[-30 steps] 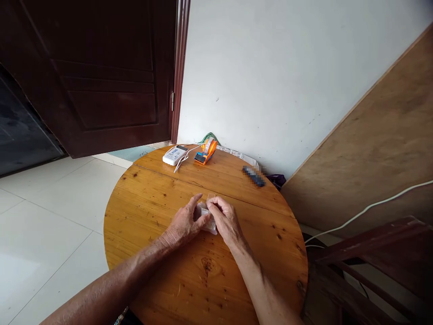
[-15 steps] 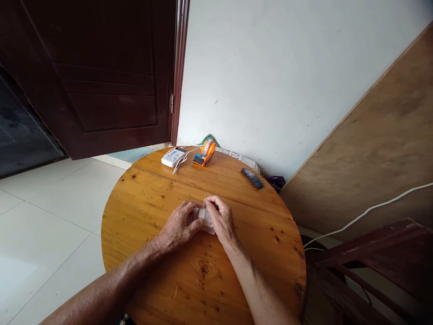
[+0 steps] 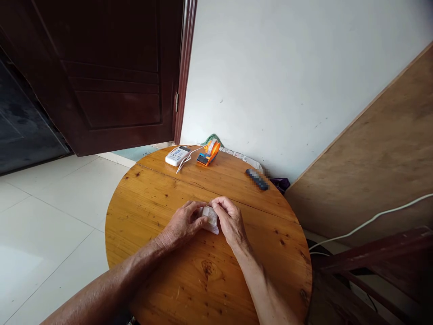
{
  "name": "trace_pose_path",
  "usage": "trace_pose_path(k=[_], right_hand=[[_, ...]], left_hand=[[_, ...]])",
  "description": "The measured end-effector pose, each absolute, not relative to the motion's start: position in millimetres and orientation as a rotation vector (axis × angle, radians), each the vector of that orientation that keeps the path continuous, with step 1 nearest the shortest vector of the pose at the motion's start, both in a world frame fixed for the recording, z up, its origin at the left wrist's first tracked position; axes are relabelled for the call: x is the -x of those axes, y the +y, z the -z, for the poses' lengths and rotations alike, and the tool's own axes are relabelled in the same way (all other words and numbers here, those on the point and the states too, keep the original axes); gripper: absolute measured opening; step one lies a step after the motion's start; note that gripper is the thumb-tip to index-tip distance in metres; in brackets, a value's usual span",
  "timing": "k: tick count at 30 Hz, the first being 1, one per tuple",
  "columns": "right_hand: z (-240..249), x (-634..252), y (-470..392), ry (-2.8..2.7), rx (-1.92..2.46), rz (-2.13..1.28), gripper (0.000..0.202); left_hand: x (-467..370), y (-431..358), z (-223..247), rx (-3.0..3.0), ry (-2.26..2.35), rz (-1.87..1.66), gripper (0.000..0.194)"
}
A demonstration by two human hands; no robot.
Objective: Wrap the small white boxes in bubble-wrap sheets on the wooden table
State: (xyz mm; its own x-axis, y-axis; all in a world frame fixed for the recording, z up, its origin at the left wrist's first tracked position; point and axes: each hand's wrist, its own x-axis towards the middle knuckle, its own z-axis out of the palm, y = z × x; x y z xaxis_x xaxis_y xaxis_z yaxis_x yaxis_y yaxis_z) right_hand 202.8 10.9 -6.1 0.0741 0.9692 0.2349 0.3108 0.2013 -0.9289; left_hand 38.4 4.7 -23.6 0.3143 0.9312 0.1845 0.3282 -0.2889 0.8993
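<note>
Near the middle of the round wooden table (image 3: pixel 142 212) lies a small, clear plastic packet (image 3: pixel 212 219), whitish inside. My left hand (image 3: pixel 184 221) grips its left side, thumb on top and fingers along the far edge. At the packet's far right corner, my right hand (image 3: pixel 230 219) has thumb and forefinger pinched together. What sits between those fingertips is too small to make out. Both hands cover part of the packet.
Toward the back stand a white device with a cable (image 3: pixel 177 155) and an orange tape dispenser (image 3: pixel 209 153). A dark, pixelated remote-like object (image 3: pixel 257 179) lies at the back right. A white wall (image 3: pixel 253 90) rises behind, with a dark red door (image 3: pixel 118 90) at left.
My right hand's fingers have shifted slightly at the packet's far edge, and more of the packet's top shows. The whole view has moved a little.
</note>
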Motion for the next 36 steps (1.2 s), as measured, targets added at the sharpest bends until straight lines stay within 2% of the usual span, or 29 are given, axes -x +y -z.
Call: trace_pose_path(k=[10,16,21,30,34,36], right_hand=[[1.0,-215.6,2.2,-1.761,1.296,-0.651,0.017],[-4.3,-232.1,2.7,-2.145,1.064,-0.2,0.026],[-18.5,-225.2,-10.7,-2.332,1.073,0.128,0.027],[-15.8,-213.7,-15.7,-2.343,1.132,0.11,0.013],[-10.5,-212.6,-13.8,-2.295,1.175,0.13,0.013],[-9.2,-213.1,-13.2,-2.278,1.176,0.12,0.01]], left_hand=[[-40.3,5.7,28.5,-1.784,1.139,-0.978,0.037],[-40.7,7.7,30.3,-1.794,1.15,-1.001,0.037],[-39.9,6.3,29.8,-1.791,1.163,-1.008,0.039],[-45.3,8.8,31.1,-1.789,1.189,-1.001,0.04],[-30.6,-14.4,4.4,-1.735,1.353,-0.986,0.053],[-6.5,-47.5,-10.1,-1.739,1.376,-0.999,0.052]])
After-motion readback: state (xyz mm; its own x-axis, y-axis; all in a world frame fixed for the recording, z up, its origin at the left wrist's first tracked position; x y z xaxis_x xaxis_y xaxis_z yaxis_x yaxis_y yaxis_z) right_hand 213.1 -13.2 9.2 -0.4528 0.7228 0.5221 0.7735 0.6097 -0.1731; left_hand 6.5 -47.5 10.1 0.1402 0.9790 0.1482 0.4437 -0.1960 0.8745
